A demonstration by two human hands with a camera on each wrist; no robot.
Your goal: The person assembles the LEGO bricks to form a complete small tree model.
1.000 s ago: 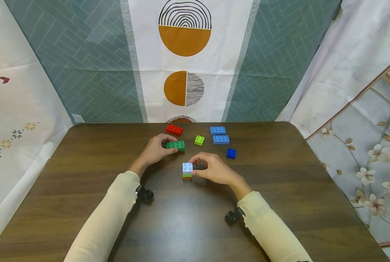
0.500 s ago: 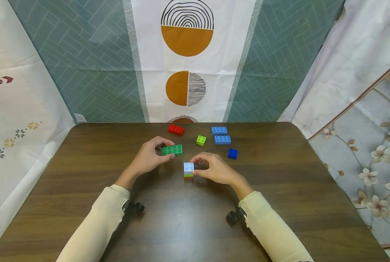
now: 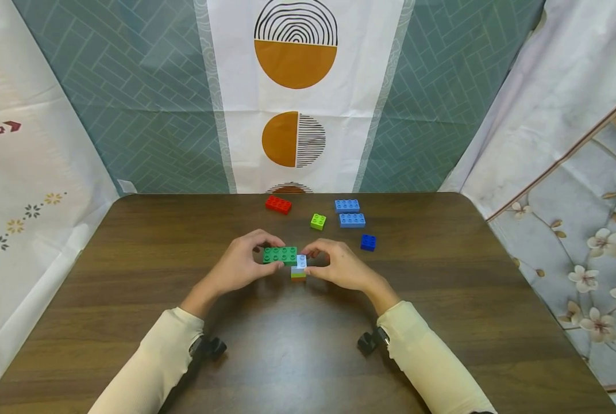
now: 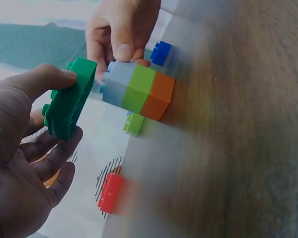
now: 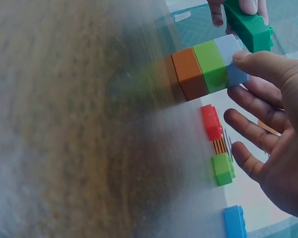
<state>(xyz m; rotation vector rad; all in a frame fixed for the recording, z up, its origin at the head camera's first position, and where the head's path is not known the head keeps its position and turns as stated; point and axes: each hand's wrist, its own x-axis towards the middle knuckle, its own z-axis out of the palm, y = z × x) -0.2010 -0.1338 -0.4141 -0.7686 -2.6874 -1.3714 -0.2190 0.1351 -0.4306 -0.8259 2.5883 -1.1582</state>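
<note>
A long green brick (image 3: 280, 256) is pinched between the thumb and fingers of my left hand (image 3: 238, 261). Its right end hangs just over the left part of a small brick stack (image 4: 141, 89). From the bottom up, the stack shows orange, lime green and pale blue bricks, and it stands on the table. My right hand (image 3: 341, 265) pinches the pale blue top brick (image 5: 227, 52) from the right, thumb in front. In the left wrist view a narrow gap shows between the green brick and the studs below it.
Behind the hands on the brown table (image 3: 422, 345) lie a red brick (image 3: 278, 204), a small lime green brick (image 3: 318, 222), two long blue bricks (image 3: 351, 220) and a small dark blue brick (image 3: 368, 242). Patterned cloths (image 3: 178, 115) hang beyond the table edges.
My left hand has lifted the green brick off the back of the table and brought it nearer and rightward, over the stack. My right hand has stayed at the stack.
</note>
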